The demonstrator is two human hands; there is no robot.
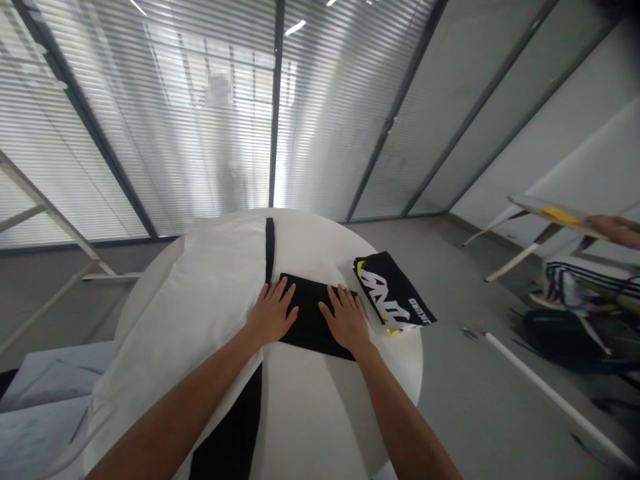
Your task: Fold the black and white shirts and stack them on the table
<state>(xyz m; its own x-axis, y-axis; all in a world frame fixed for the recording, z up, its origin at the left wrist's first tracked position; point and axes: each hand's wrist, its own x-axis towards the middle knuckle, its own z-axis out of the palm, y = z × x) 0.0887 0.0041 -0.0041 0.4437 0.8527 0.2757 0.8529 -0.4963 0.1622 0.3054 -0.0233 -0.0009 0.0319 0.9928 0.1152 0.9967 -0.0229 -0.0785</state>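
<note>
A folded piece of black cloth [310, 313] lies flat near the middle of the round white table. My left hand [273, 312] rests palm down over its left end, fingers spread. On its right end lies my right hand [347, 320], also flat with the fingers apart. White fabric [210, 287] covers the table's left side, and a black strip [270, 247] runs along its right edge, beyond my left hand. A wider black cloth part [235, 427] shows below my left forearm. To the right of my right hand is a folded black piece with white and yellow lettering [393, 290].
The table's rim [417, 373] curves round on the right. A white pole [555, 393] lies on the grey floor. At far right, another person's hand [615, 230] is over a second table [545, 205]. A white metal frame [55, 213] stands left.
</note>
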